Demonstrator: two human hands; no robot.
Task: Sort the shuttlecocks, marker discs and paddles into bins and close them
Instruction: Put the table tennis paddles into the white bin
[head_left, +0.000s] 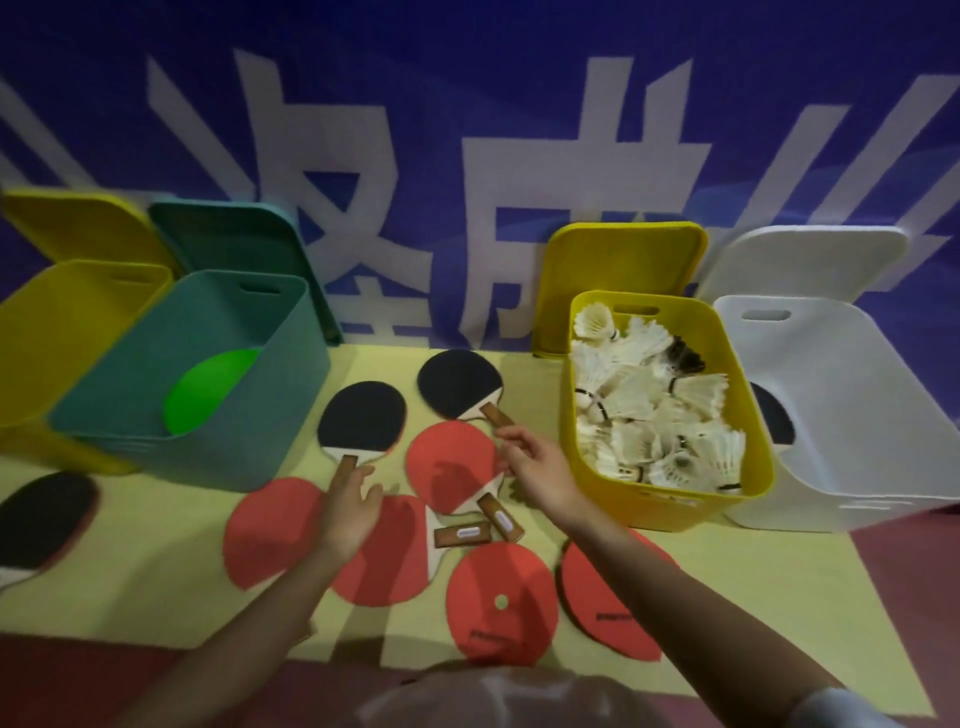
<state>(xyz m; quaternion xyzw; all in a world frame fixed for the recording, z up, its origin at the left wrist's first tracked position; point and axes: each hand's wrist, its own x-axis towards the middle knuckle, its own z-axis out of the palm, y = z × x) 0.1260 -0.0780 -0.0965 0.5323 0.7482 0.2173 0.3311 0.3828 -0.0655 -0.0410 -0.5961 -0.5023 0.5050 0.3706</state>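
Note:
Several paddles lie on the yellow-green mat. My left hand (349, 500) reaches with straight fingers onto the handle of a black paddle (363, 415). My right hand (537, 465), fingers loosely bent, is at the handle tip of the farther black paddle (457, 382) and holds nothing. A red paddle (449, 465) lies between my hands. Two red marker discs (501, 587) (610, 597) lie near me. The right yellow bin (582, 447) is full of white shuttlecocks (654, 410). A green disc (208, 397) sits in the teal bin (249, 452). The white bin (857, 415) holds a paddle (776, 418).
A second yellow bin (78, 322) stands at the far left. All four bins have lids (623, 265) propped open against the blue banner. Another black paddle (44, 519) lies at the left edge. More red paddles (270, 530) overlap under my left wrist.

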